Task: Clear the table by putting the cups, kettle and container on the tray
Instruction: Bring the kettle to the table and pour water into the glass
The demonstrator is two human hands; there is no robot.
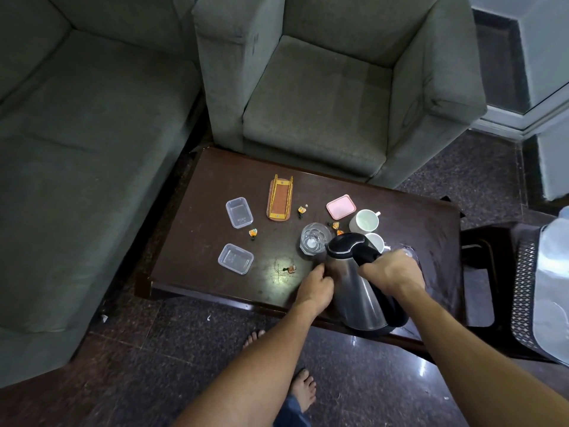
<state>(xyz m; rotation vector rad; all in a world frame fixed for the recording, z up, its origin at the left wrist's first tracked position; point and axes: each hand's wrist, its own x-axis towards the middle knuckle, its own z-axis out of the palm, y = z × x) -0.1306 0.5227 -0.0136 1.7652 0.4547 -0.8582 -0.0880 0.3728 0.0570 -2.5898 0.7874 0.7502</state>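
Two clear containers [239, 212] [235, 258] on table [200, 241]; right hand [391, 272] grips kettle [354, 291] handle, left hand [317, 286] holds its side.

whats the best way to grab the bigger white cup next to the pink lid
Probably by the handle, which sticks out at the far right of the white cup. The cup stands upright, with the kettle and the smaller cup crowding its near side and the pink lid at its far left, so come in from the right and above.
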